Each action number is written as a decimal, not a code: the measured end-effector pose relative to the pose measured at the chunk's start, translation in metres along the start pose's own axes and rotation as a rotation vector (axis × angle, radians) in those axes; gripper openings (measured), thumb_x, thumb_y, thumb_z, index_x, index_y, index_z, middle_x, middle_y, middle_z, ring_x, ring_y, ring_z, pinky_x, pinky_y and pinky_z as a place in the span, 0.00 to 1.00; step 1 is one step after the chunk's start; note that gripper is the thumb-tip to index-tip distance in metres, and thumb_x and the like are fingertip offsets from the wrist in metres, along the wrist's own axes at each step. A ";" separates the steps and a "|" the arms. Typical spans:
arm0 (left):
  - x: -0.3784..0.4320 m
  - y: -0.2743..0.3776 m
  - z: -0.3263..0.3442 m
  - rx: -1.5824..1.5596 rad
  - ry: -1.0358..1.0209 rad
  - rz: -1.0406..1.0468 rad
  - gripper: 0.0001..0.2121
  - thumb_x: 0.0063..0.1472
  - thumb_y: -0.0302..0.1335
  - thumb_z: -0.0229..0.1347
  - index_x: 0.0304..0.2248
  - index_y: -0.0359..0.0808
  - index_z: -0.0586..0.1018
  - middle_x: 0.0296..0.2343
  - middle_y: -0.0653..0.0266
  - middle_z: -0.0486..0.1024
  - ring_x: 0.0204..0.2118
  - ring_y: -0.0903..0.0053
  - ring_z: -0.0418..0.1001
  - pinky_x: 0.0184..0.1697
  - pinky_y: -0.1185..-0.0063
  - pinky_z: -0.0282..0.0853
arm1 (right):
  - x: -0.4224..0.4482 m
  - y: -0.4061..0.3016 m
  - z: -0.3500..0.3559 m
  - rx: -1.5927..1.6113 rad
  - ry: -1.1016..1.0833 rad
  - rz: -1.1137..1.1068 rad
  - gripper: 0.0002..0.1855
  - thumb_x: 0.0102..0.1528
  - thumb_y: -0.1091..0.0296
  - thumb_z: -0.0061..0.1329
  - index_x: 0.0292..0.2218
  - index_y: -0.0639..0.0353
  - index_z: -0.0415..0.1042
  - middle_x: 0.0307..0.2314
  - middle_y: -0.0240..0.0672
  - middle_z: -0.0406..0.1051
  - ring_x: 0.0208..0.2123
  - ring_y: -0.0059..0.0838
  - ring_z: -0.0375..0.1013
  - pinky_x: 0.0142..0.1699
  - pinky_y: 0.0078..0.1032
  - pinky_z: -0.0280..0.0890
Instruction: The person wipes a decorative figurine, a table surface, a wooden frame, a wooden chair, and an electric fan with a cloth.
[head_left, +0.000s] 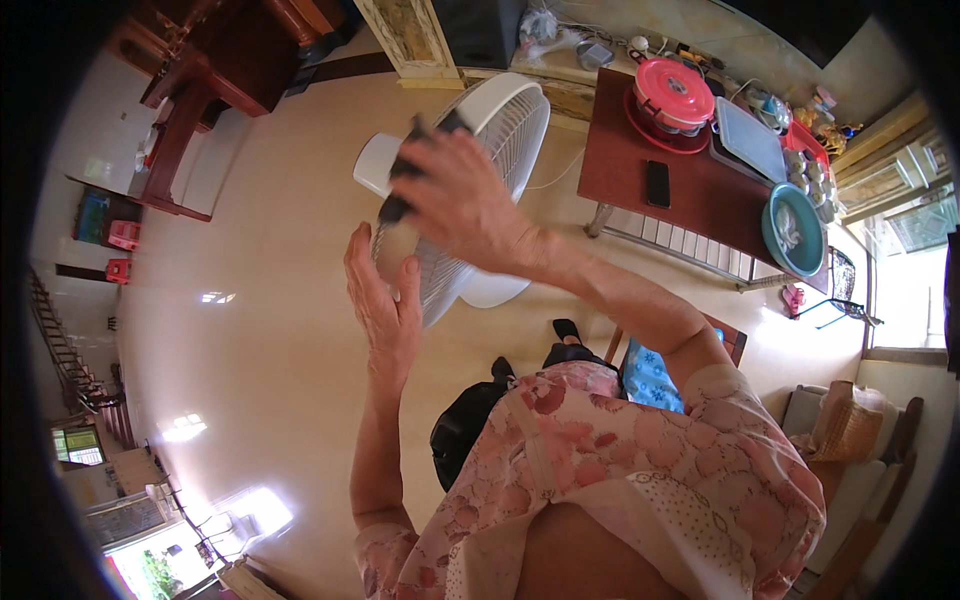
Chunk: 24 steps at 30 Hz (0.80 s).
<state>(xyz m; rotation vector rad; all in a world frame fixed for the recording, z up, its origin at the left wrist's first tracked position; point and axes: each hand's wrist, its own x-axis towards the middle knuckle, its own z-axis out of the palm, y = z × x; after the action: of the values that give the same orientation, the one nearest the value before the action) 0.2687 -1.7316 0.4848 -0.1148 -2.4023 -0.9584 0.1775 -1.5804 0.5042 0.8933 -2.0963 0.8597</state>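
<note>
Before me stands a white electric fan (514, 139) with a wire grille, seen partly from the side. Its pale base (491, 291) shows below and behind the grille. My right hand (469, 202) is blurred and reaches across the fan, over a dark, cloth-like item (401, 208) under its fingers. Motion blur hides that item's exact shape. Lower down, my left hand (386, 300) is raised at the fan's near left side, thumb apart from the fingers. Whether it grips the thin edge beside it is unclear.
To the right, a red-brown table (615, 165) bears a red lidded pot (675, 90), a black phone (658, 184) and a teal basin (769, 225) with a pale cloth inside. A thin white cord (559, 176) runs beside the fan. Wooden furniture (225, 75) stands at upper left.
</note>
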 end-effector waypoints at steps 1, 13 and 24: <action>0.006 0.003 0.007 0.010 -0.001 -0.002 0.25 0.60 0.38 0.49 0.52 0.32 0.60 0.49 0.49 0.62 0.51 0.56 0.60 0.51 0.65 0.55 | 0.000 -0.003 -0.004 0.048 -0.058 -0.047 0.18 0.48 0.66 0.50 0.42 0.55 0.69 0.46 0.40 0.62 0.50 0.43 0.61 0.56 0.44 0.51; 0.010 0.006 0.047 0.293 0.187 0.089 0.22 0.60 0.36 0.48 0.49 0.30 0.66 0.45 0.50 0.68 0.45 0.56 0.67 0.44 0.67 0.63 | 0.009 0.221 0.012 0.395 -0.055 0.639 0.20 0.56 0.54 0.43 0.42 0.60 0.69 0.37 0.49 0.70 0.41 0.48 0.68 0.47 0.37 0.61; 0.010 0.005 0.050 0.208 0.190 0.031 0.20 0.61 0.31 0.45 0.49 0.26 0.66 0.45 0.48 0.68 0.46 0.57 0.68 0.47 0.69 0.64 | 0.016 0.173 0.000 0.400 -0.059 0.080 0.18 0.57 0.58 0.42 0.45 0.58 0.66 0.44 0.42 0.65 0.46 0.43 0.65 0.51 0.29 0.59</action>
<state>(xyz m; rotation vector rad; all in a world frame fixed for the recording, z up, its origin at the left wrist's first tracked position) 0.2385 -1.6966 0.4633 0.0152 -2.3006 -0.6683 0.0335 -1.4913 0.4655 1.0525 -2.0555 1.3409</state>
